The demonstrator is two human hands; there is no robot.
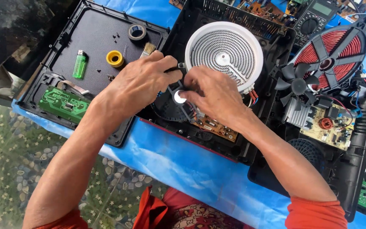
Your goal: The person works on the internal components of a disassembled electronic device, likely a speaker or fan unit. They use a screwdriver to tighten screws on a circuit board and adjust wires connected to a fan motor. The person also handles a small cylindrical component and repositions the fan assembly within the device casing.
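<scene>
Head view: I see my left hand (142, 80) and right hand (210, 95) both curled on the black cooling fan (172, 104) inside the open cooker base (217, 140) (grip hidden by knuckles), just beside the white heating coil (224, 51). Lighter (79, 64) sits well left.

Landmark: white heating coil (224, 51) in the open black stove case (272, 40).
Left hand (138, 82): just left of the coil, fingers curled over a small black fan (170, 104).
Right hand (214, 95): below the coil, fingertips touching the fan's white hub (178, 97).
Far left of the coil: green lighter (79, 64), yellow tape roll (115, 58), brush (148, 49).
</scene>
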